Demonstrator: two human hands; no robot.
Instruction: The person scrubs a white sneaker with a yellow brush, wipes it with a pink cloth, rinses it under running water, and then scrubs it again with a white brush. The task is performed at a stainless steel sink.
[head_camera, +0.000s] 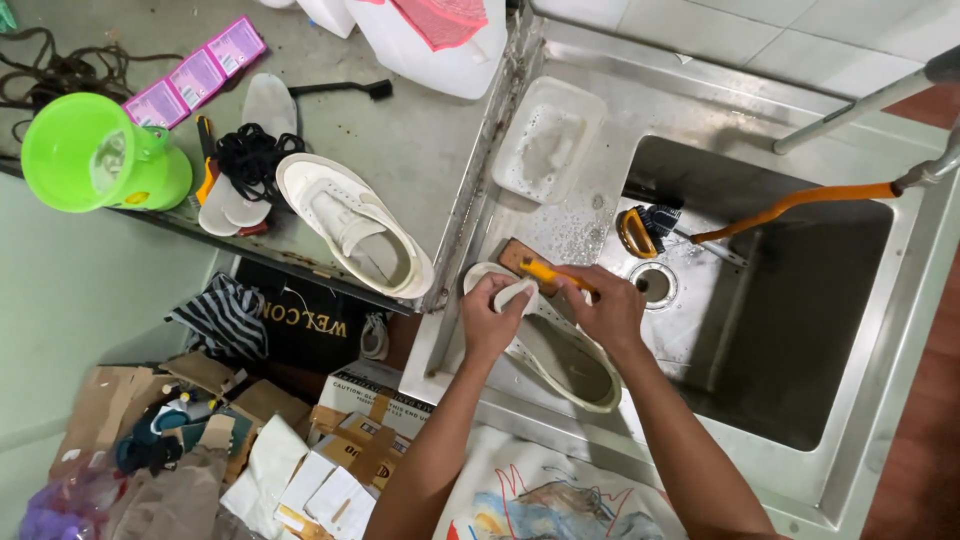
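Nearest, both hands work on a white canvas sneaker (560, 355) lying on the wet steel sink's rim (600, 190). The left hand (490, 320) is closed on the shoe's toe end, and the right hand (608, 312) grips a yellow-handled scrubbing brush (545, 272) pressed against it. Farther left, a second white sneaker (350, 225) rests on the grey worktop (400, 140), beside a green plastic jug (100, 155).
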